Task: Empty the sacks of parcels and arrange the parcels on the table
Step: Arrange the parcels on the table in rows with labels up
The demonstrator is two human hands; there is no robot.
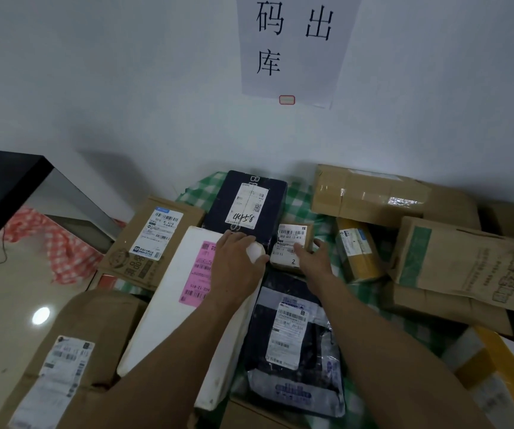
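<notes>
White box (169, 305) gripped in left hand (237, 264).

A long white box (169, 305), pink label up, lies flat mid-tabletop. A small tan box (289, 247) sits just right of its far end, touching a dark box (246, 205) nearer the far edge.

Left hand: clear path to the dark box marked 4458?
Likely yes, once it lets go: the left hand grips the white box at its far end, right beside the dark box, whose top lies uncovered. The right hand holds the small carton.
</notes>
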